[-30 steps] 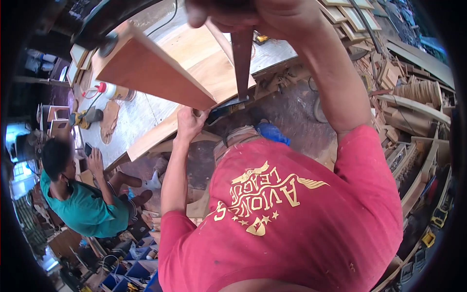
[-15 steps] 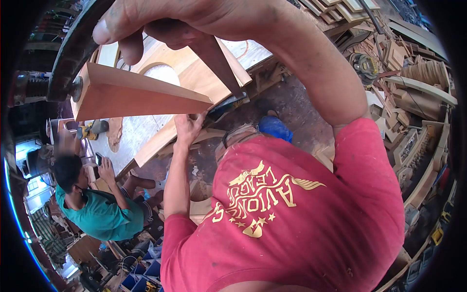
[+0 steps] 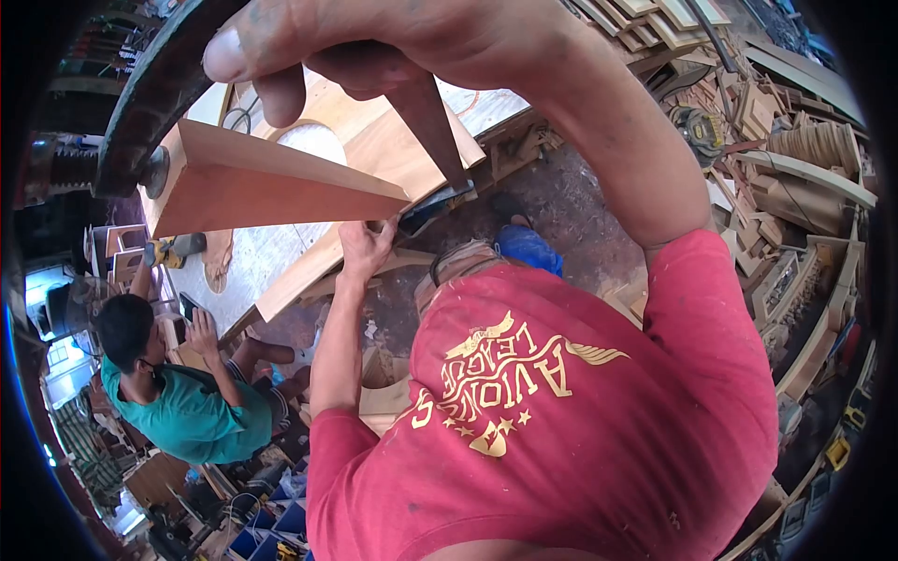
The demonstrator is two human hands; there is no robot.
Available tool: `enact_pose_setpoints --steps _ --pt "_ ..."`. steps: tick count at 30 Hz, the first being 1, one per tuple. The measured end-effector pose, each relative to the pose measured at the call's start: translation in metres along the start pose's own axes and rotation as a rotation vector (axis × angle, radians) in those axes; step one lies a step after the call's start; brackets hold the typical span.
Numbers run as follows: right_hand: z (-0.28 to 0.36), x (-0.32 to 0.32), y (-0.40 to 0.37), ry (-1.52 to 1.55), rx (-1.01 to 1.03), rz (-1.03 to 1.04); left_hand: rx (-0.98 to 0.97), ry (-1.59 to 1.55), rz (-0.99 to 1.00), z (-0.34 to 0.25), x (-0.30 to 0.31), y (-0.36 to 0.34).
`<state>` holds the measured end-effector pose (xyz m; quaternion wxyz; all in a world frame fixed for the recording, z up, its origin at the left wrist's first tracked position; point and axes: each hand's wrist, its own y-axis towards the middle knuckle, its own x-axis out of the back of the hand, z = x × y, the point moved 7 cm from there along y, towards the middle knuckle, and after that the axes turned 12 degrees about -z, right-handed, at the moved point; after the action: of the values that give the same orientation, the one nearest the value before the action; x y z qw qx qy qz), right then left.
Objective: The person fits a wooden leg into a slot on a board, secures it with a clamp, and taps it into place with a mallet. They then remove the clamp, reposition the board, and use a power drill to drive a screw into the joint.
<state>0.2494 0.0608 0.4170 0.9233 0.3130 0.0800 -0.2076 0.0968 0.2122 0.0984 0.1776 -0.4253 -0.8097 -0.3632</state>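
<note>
My right hand (image 3: 374, 37) is raised close to the camera, its fingers closed round the dark metal bar (image 3: 432, 126) of a large clamp. The clamp's curved dark frame (image 3: 150, 103) arcs over the upper left, and its round pad (image 3: 154, 171) presses on the end of a reddish wooden board (image 3: 271, 182). The bar runs down to a dark jaw (image 3: 435, 201) at the board's pointed end. Below, my left hand (image 3: 365, 245) grips the end of a pale wooden plank (image 3: 285, 276) right under that jaw. A light panel with a round cut-out (image 3: 374, 131) lies behind.
A person in a teal shirt (image 3: 178, 402) sits at lower left, holding a phone (image 3: 187, 304) beside the workbench (image 3: 243, 252). Stacked wood and frames (image 3: 795, 178) fill the right side, with a power tool (image 3: 697, 126). Blue crates (image 3: 271, 533) stand on the floor below.
My right hand and the clamp bar have come lower and nearer the camera. The reddish board now looks flatter and more edge-on. My left hand stays at the plank's end.
</note>
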Motion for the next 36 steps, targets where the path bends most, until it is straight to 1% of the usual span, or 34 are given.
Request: enact_pose_setpoints --steps 3,6,9,10,12,13,15,16,18,19,21,22,24,25,27,28,30,31,33,34,36 --pt "0.0 0.001 -0.002 0.008 -0.032 0.016 -0.051 -0.001 0.027 -0.007 -0.003 0.003" --pt "0.0 0.002 -0.002 -0.087 -0.077 -0.033 -0.049 -0.036 0.007 -0.009 -0.003 0.006" --pt "0.014 0.0 -0.007 -0.271 -0.196 -0.145 0.062 -0.046 0.011 -0.002 -0.006 0.001" --pt "0.031 -0.003 -0.008 -0.365 -0.247 -0.18 0.086 -0.052 0.022 -0.002 -0.007 0.003" --pt "0.03 -0.001 -0.008 -0.351 -0.238 -0.187 0.151 -0.059 0.048 -0.003 -0.007 0.0" --pt "0.013 0.0 -0.006 -0.246 -0.176 -0.157 0.147 -0.039 0.062 0.0 -0.007 -0.003" --pt "0.014 0.001 -0.009 -0.259 -0.012 -0.162 0.131 0.002 0.08 0.005 -0.006 -0.001" --pt "0.029 -0.004 -0.017 -0.379 0.092 -0.202 0.107 -0.01 0.059 0.004 -0.005 0.002" --pt "0.032 -0.004 -0.018 -0.433 0.108 -0.207 0.068 -0.038 0.025 -0.003 -0.004 0.002" --pt "0.021 0.002 -0.009 -0.369 0.022 -0.17 0.087 -0.033 0.045 -0.001 -0.004 0.002" --pt "0.02 0.004 -0.009 -0.367 -0.072 -0.17 0.129 -0.024 0.088 0.002 -0.005 0.0" --pt "0.034 -0.001 -0.014 -0.432 -0.077 -0.204 0.107 -0.012 0.078 0.003 -0.005 -0.001" --pt "0.033 -0.001 -0.013 -0.377 -0.097 -0.211 0.065 0.014 0.049 0.005 -0.005 -0.002" --pt "0.018 0.003 -0.008 -0.258 -0.113 -0.186 0.051 0.02 0.033 0.006 -0.005 -0.001" --pt "0.008 0.004 -0.005 -0.131 -0.138 -0.149 0.031 0.034 0.007 0.004 -0.004 -0.004" --pt "0.009 0.004 -0.005 -0.128 -0.142 -0.136 0.019 0.025 0.002 0.005 -0.004 -0.003" --pt "0.009 0.003 -0.004 -0.146 -0.087 -0.121 0.002 0.011 -0.008 0.006 -0.004 -0.005" --pt "0.009 0.003 -0.003 -0.169 -0.024 -0.119 0.006 0.012 -0.009 0.006 -0.003 -0.006" --pt "0.007 0.004 -0.003 -0.159 -0.032 -0.125 0.01 0.011 -0.012 0.005 -0.004 -0.006" --pt "0.005 0.004 -0.004 -0.122 -0.103 -0.134 0.015 0.005 -0.025 0.004 -0.004 -0.007" --pt "0.018 0.002 -0.005 -0.202 -0.236 -0.171 0.023 -0.004 -0.05 0.0 -0.002 -0.006"
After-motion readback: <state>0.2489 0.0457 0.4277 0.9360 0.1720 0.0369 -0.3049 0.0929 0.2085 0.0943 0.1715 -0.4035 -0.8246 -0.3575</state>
